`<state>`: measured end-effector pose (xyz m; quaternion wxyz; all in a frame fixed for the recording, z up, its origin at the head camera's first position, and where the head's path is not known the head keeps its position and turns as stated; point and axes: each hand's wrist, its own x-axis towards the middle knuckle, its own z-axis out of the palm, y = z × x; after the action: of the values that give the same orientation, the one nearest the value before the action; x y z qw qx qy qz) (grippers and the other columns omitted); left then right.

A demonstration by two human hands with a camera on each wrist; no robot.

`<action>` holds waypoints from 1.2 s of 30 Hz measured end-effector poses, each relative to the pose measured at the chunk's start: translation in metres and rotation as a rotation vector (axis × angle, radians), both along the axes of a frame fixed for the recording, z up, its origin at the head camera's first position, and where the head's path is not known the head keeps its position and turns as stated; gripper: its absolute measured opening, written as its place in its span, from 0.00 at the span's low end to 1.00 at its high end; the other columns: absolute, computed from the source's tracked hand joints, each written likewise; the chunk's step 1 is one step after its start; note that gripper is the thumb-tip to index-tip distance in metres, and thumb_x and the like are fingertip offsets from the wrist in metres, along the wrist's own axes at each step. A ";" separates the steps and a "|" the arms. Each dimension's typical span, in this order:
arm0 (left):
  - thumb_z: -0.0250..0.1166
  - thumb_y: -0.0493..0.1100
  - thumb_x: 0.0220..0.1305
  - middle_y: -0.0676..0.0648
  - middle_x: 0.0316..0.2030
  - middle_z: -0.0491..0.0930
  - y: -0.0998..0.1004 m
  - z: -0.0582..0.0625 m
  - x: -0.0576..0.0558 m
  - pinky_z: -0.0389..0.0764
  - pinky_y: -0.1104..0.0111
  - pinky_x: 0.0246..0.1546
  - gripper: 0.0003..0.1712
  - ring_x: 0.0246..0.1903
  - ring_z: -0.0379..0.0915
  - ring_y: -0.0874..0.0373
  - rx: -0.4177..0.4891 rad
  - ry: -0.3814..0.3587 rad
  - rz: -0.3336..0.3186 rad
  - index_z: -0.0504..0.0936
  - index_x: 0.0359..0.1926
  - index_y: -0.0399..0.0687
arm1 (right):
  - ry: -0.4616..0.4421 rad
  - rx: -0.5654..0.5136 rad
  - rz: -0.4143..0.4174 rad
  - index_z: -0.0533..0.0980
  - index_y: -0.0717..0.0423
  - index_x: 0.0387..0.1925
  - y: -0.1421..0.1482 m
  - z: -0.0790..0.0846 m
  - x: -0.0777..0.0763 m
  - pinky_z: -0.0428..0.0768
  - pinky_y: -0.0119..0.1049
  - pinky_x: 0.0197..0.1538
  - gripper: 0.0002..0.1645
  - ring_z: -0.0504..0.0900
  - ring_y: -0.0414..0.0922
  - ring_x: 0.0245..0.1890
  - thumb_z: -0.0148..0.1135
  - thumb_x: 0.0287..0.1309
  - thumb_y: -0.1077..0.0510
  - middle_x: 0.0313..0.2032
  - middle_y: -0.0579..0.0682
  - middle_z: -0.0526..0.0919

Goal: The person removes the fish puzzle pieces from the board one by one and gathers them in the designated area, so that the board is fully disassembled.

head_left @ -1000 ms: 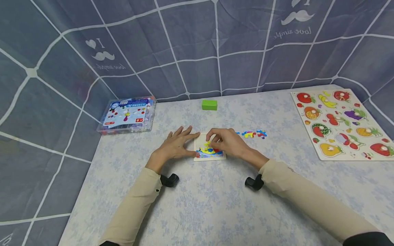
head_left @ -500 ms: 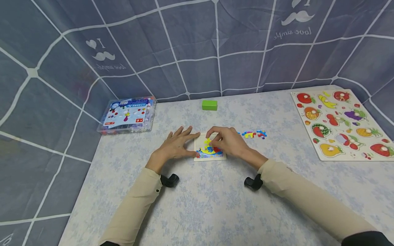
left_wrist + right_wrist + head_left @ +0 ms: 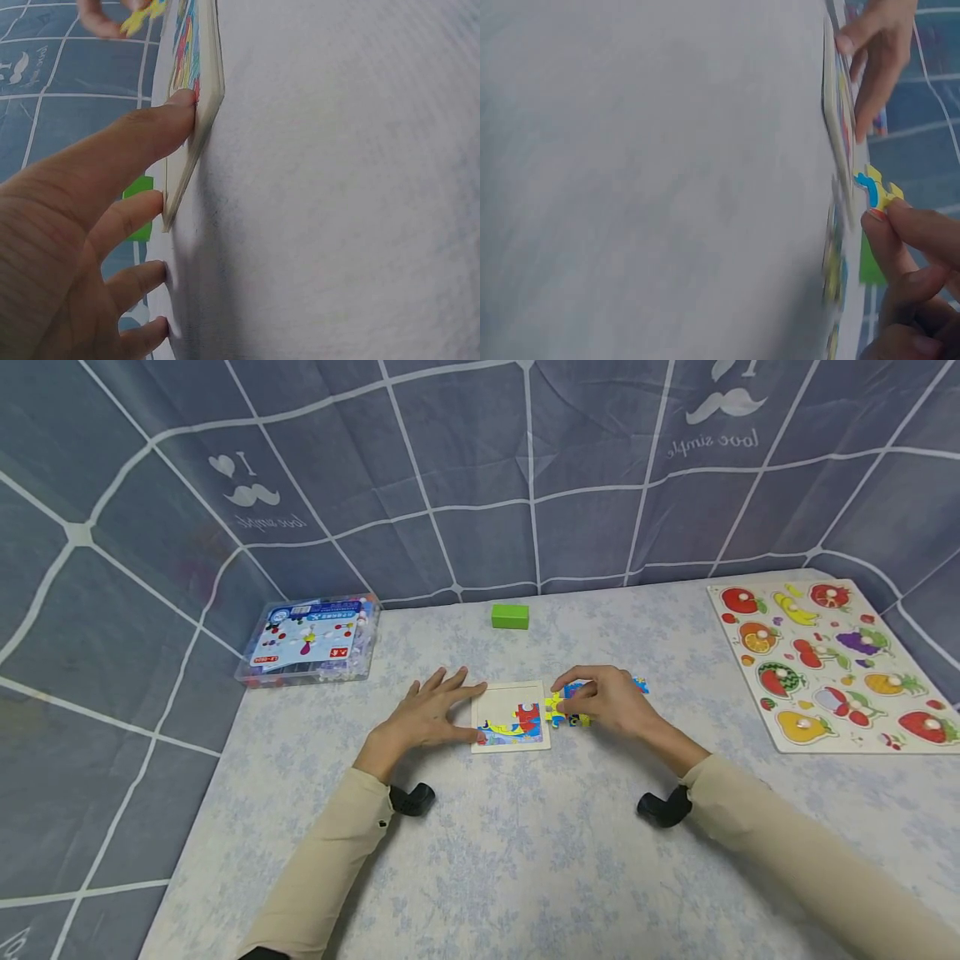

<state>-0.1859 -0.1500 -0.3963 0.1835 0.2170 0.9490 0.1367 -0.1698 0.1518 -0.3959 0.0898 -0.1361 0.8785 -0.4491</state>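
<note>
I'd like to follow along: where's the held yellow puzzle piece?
In the head view, the yellow piece is in the right hand's grip, by the right edge of the wooden tray.

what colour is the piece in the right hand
The puzzle piece is mainly yellow and blue, clearest in the right wrist view.

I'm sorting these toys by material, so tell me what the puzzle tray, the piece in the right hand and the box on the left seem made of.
Puzzle tray: probably wood or fibreboard, matte; bare areas are pale tan.
Piece: perhaps thin wood or card with a bright printed face; its core cannot be told.
Box: likely clear, smooth plastic, since contents show through its sides.
</note>
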 end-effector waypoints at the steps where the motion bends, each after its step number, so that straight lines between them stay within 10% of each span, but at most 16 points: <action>1: 0.67 0.69 0.55 0.47 0.78 0.42 0.000 0.000 0.000 0.35 0.40 0.70 0.51 0.76 0.29 0.43 0.003 0.001 -0.002 0.59 0.76 0.64 | -0.006 0.012 -0.008 0.84 0.50 0.44 0.006 -0.001 0.001 0.67 0.33 0.27 0.14 0.81 0.47 0.27 0.72 0.55 0.57 0.26 0.47 0.87; 13: 0.66 0.69 0.56 0.47 0.77 0.42 -0.001 0.004 0.000 0.35 0.39 0.70 0.50 0.76 0.29 0.42 0.001 0.006 -0.009 0.59 0.76 0.63 | -0.043 0.125 -0.120 0.84 0.56 0.47 0.062 -0.003 0.010 0.75 0.35 0.31 0.17 0.79 0.46 0.30 0.72 0.56 0.56 0.30 0.49 0.87; 36: 0.67 0.69 0.55 0.47 0.77 0.42 0.000 0.001 0.001 0.35 0.39 0.70 0.50 0.76 0.31 0.42 -0.001 0.007 0.000 0.59 0.76 0.65 | 0.046 0.206 -0.072 0.85 0.61 0.41 0.054 -0.009 0.004 0.72 0.39 0.37 0.12 0.76 0.46 0.33 0.70 0.53 0.63 0.32 0.49 0.82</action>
<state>-0.1849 -0.1495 -0.3956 0.1804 0.2173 0.9497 0.1355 -0.1657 0.2056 -0.4048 0.0671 -0.1048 0.9262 -0.3559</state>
